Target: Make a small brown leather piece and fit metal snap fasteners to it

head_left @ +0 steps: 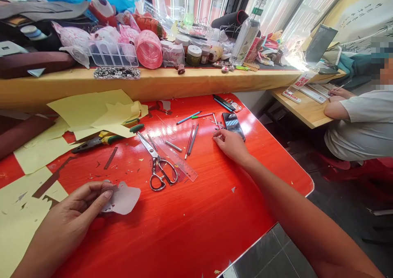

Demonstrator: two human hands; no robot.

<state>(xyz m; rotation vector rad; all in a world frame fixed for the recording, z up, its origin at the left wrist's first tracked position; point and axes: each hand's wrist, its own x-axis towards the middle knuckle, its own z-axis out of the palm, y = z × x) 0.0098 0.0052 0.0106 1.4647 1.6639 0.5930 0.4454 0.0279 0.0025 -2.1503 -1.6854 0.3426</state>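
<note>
1. Red table [196, 237]: taking the scissors [156, 163] as dial centre, pale edge bends from 2 to 5 o'clock; right forearm [276, 184] crosses near 4. Room for the hands to move at 5, inside that edge.
2. Left hand [82, 212], 8 o'clock: thumb and fingers pinch the pale cut piece [126, 200].
3. Right hand [231, 145], between 2 and 3: fingertips bunched near phone [233, 125]; grip on anything, can't tell.
4. Scissors: blades toward 11; best skirted.
5. Pale cut piece, between 7 and 8: looks thin; light rim hold advised.
6. Small bits [221, 125], 2 o'clock: fingertips only, lest they scatter.
</note>
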